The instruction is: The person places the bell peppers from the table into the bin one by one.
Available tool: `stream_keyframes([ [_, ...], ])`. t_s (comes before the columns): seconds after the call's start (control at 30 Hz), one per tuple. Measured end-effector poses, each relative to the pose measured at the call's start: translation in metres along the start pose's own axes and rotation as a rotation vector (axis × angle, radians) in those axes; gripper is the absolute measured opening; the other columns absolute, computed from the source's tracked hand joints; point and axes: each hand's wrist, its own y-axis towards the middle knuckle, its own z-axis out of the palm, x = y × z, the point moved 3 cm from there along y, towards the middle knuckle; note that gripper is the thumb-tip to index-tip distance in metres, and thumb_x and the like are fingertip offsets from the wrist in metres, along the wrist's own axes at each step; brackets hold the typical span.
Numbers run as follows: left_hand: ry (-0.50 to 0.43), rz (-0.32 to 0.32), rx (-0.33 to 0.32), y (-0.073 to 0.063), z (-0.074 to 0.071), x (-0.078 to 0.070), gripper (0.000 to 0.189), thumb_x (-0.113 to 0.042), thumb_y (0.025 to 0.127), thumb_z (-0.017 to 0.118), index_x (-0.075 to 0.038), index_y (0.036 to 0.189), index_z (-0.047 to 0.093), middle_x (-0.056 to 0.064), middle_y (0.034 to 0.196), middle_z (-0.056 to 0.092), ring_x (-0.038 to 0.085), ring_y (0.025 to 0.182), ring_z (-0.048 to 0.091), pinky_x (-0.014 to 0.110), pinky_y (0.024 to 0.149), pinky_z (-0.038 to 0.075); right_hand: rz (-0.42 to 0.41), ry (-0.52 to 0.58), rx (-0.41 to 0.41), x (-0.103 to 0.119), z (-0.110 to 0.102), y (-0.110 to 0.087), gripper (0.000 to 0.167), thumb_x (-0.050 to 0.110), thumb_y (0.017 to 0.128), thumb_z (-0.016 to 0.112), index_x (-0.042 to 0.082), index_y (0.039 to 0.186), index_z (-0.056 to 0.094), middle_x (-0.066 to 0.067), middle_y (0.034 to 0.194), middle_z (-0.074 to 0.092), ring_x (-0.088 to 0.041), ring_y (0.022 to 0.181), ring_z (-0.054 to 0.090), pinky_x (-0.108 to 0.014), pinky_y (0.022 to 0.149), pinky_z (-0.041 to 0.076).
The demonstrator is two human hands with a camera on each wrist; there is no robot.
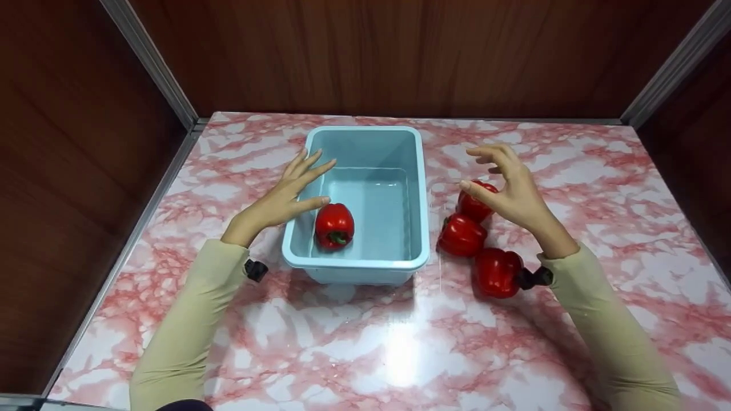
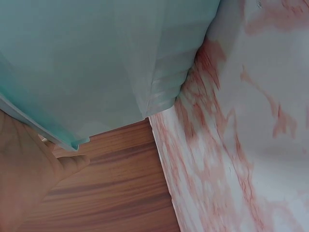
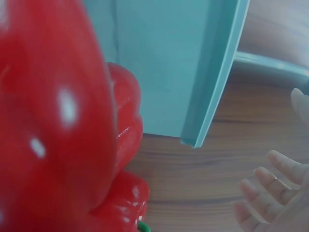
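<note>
A light blue plastic bin (image 1: 355, 264) stands on the table with one red bell pepper (image 1: 334, 224) inside, near its front left corner. My left hand (image 1: 280, 197) is spread over the bin's left rim, fingers straight and holding nothing; in the left wrist view this hand (image 2: 29, 169) shows beside the bin wall (image 2: 96, 63). To the right of the bin lie three more red bell peppers: a far one (image 1: 474, 206), a middle one (image 1: 461, 235) and a near one (image 1: 497, 274). My right hand (image 1: 511, 185) hovers over the far pepper, fingers loosely bent and apart, gripping nothing.
The table (image 1: 354, 354) has a pink and white marbled top. Dark wood panels (image 1: 365, 57) wall it in at the back and both sides, with metal strips (image 1: 160, 63) at the corners. A black wrist camera (image 1: 537, 278) overlaps the near pepper in the head view.
</note>
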Motion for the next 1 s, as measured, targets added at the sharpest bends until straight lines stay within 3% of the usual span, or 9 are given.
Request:
stream_keyframes([
  [0.3,-0.003,0.008,-0.001,0.0,0.0,0.001,0.067,-0.052,0.087,0.055,-0.037,0.145,0.026,0.002,0.157,0.008,0.027,0.142,-0.01,0.065,0.105,0.006,0.025,-0.007,0.01,-0.003,0.0,-0.002,0.049,0.011,0.08,0.072,0.0,0.124,0.053,-0.016,0.122,0.05,-0.031,0.111,0.049,-0.038,0.09,0.04],
  [0.63,-0.011,0.017,-0.002,0.0,0.0,0.001,0.067,-0.049,0.087,0.056,-0.035,0.146,0.027,0.005,0.156,0.008,0.029,0.142,-0.009,0.066,0.105,0.005,0.046,0.005,0.018,-0.007,0.0,-0.002,0.049,0.011,0.08,0.072,-0.001,0.124,0.053,-0.017,0.123,0.049,-0.034,0.114,0.045,-0.05,0.091,0.039],
  [1.0,-0.013,0.01,-0.003,0.0,0.001,0.0,0.067,-0.052,0.087,0.055,-0.038,0.145,0.025,0.004,0.156,0.008,0.024,0.142,-0.01,0.066,0.105,0.007,0.055,0.004,0.019,-0.011,-0.002,-0.004,0.05,0.012,0.08,0.072,0.0,0.125,0.053,-0.017,0.122,0.049,-0.032,0.115,0.045,-0.053,0.094,0.039],
])
